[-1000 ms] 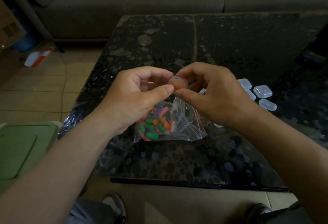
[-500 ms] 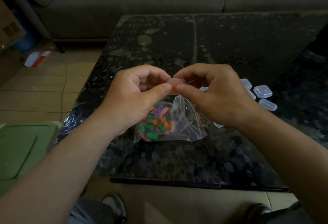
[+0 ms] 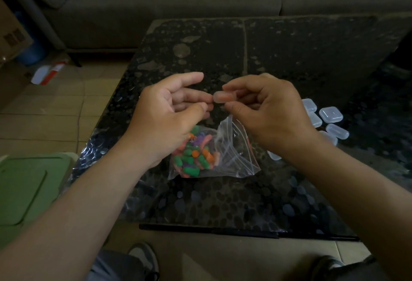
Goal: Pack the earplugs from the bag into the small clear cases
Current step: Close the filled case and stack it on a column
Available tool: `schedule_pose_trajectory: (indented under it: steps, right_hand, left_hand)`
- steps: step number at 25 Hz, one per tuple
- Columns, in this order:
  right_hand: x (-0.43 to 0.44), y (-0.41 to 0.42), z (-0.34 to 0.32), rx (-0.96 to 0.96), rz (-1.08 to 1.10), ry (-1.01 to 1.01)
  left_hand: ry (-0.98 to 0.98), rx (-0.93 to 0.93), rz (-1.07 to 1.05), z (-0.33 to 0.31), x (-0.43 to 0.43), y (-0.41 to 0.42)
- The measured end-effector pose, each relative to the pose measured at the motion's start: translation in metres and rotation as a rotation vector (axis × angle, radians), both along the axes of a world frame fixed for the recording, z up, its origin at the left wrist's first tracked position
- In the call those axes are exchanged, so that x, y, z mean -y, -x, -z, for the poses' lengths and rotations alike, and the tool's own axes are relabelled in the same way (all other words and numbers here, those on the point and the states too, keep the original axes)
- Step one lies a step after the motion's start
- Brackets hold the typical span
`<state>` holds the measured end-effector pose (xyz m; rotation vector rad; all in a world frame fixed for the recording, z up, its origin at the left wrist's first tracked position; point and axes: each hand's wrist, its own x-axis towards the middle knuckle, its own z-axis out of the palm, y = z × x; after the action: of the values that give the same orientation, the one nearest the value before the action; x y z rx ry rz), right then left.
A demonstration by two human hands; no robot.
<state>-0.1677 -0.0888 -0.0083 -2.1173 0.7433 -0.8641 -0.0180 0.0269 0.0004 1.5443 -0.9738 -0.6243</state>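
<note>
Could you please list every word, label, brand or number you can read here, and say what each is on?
No text can be read.
Cardboard box: dark printed marks, too blurred to read.
Red and white packet: too small to read.
Bag, spare clear cases and the case pinched by the right hand: no print visible.

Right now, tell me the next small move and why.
Probably set the case down beside the spare cases. The right hand pinches it with orange showing inside, it looks closed, and the left hand holds nothing, free for the bag.
</note>
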Motion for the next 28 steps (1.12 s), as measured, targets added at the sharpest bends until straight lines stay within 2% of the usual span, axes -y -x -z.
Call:
schedule_pose_trajectory:
  steps: [3, 7, 10, 14, 16, 21, 28]
  right_hand:
    - [0.004, -0.007, 0.004, -0.052, 0.017, -0.039]
    - [0.006, -0.01, 0.006, -0.089, -0.053, -0.254]
    - [0.007, -0.007, 0.012, -0.218, -0.077, -0.298]
    - [0.007, -0.005, 0.015, -0.375, -0.114, -0.313]
    - [0.005, -0.005, 0.015, -0.437, -0.146, -0.337]
    - [0.006, -0.009, 0.017, -0.505, -0.144, -0.337]
    - [0.013, -0.005, 0.02, -0.508, -0.109, -0.321]
  left_hand:
    - [-0.049, 0.03, 0.018, 0.002, 0.002, -0.005]
    - [-0.199, 0.131, 0.077, 0.005, 0.007, -0.009]
    - [-0.313, 0.155, 0.158, 0.01, 0.009, -0.002]
    - [-0.509, 0.399, 0.291, 0.013, 0.01, 0.008]
    - [-0.595, 0.46, 0.331, 0.014, 0.015, 0.011]
    - [-0.633, 0.533, 0.363, 0.015, 0.026, 0.016]
    - [-0.655, 0.625, 0.373, 0.02, 0.037, 0.016]
